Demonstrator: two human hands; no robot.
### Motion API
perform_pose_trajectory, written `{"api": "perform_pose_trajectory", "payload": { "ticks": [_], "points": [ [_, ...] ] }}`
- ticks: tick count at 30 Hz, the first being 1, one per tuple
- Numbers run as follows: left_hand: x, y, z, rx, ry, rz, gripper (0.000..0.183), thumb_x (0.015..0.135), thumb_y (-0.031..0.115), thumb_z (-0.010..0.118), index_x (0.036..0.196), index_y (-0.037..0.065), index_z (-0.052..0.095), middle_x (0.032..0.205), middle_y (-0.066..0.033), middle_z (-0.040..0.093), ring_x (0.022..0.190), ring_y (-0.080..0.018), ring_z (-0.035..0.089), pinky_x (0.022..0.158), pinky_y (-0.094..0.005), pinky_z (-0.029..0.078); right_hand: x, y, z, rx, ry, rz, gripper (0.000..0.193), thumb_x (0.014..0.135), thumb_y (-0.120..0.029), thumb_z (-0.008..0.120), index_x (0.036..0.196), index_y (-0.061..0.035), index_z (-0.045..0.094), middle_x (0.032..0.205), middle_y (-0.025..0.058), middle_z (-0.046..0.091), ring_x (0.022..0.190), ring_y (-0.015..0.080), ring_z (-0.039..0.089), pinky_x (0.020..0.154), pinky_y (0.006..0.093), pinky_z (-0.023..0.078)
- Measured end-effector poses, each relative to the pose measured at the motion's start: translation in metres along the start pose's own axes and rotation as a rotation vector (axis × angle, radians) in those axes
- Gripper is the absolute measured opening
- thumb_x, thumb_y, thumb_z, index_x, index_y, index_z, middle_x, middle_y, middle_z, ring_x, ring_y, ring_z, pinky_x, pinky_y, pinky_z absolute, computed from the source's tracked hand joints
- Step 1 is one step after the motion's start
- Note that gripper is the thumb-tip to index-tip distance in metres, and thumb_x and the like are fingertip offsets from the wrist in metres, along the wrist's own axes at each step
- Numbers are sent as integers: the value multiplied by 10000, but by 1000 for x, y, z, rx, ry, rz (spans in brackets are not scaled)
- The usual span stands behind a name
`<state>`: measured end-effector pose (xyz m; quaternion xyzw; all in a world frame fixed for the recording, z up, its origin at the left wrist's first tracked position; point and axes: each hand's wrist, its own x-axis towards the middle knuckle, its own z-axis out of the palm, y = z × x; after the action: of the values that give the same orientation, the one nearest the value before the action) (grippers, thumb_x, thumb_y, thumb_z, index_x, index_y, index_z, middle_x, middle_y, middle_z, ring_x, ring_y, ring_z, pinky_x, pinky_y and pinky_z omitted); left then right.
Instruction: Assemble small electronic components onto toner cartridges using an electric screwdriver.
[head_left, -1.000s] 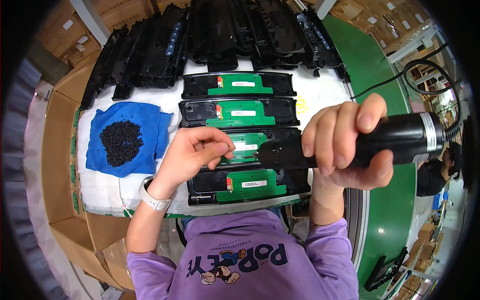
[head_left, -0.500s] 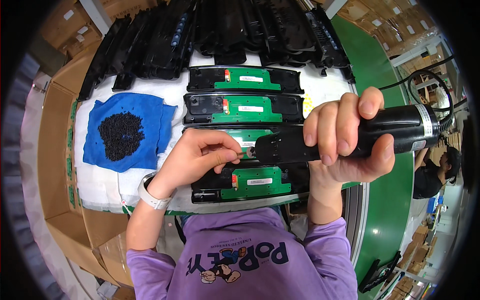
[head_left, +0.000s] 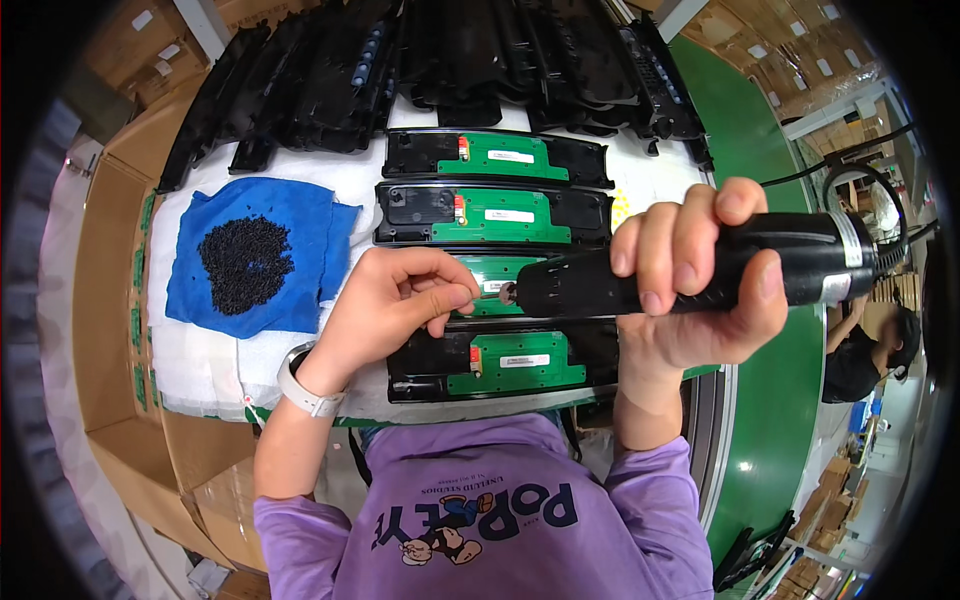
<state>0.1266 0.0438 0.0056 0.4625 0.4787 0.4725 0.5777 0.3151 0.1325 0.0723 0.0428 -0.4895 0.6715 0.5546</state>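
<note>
My right hand (head_left: 690, 265) grips a black electric screwdriver (head_left: 580, 285), held level with its tip toward the left. Facing that tip, my left hand (head_left: 395, 305) has thumb and forefinger pinched together; whatever is between them is too small to make out. A small gap separates the fingers from the tip. Under both lies a black plastic panel with a green circuit board (head_left: 490, 268), partly covered by the tool and hand. Similar panels are lined up with it: one nearer (head_left: 418, 365), two farther off (head_left: 412, 205). Each carries a green board with a white label.
Left of the panels, a pile of small black screws (head_left: 245, 262) rests on a blue cloth (head_left: 192, 285). Black plastic housings (head_left: 470, 50) are stacked along the far side. An open cardboard box (head_left: 115, 400) borders the table at left. A cable (head_left: 905, 185) trails from the screwdriver. Another person (head_left: 860, 360) is at far right.
My left fingers have drawn slightly left, away from the screwdriver's tip, which they touched or nearly touched before. The screwdriver has barely moved. The whole view has shifted slightly.
</note>
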Motion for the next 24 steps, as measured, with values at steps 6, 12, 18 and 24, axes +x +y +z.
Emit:
{"api": "perform_pose_trajectory", "payload": {
  "ticks": [6, 12, 18, 24],
  "points": [
    [-2, -1, 4, 9, 4, -28, 98, 801, 21, 584, 857, -54, 612, 720, -67, 624, 555, -54, 527, 514, -174, 425, -4, 2, 2, -33, 21, -1, 331, 831, -290, 505, 1018, -32, 416, 619, 44, 463, 453, 147, 448, 534, 326, 423],
    [-1, -4, 4, -16, 15, -35, 94, 805, 19, 582, 862, -52, 605, 721, -61, 623, 556, -51, 527, 521, -173, 430, -4, 2, 4, -62, 38, 6, 327, 831, -285, 502, 1018, -32, 412, 615, 41, 457, 454, 147, 448, 534, 325, 422],
    [0, -4, 6, 0, 11, -55, 88, 804, 18, 584, 861, -46, 605, 723, -53, 624, 556, -41, 523, 521, -171, 430, -3, 3, 1, -46, 34, 2, 316, 835, -275, 493, 1016, -28, 415, 625, 43, 457, 459, 149, 448, 529, 326, 419],
    [-3, -8, 9, 10, 29, -39, 81, 805, 22, 587, 850, -41, 612, 706, -46, 623, 547, -42, 526, 520, -170, 431, -3, 6, 6, -59, 84, 22, 297, 848, -253, 470, 1032, -24, 422, 623, 45, 454, 456, 147, 444, 524, 332, 422]
  ]
}}
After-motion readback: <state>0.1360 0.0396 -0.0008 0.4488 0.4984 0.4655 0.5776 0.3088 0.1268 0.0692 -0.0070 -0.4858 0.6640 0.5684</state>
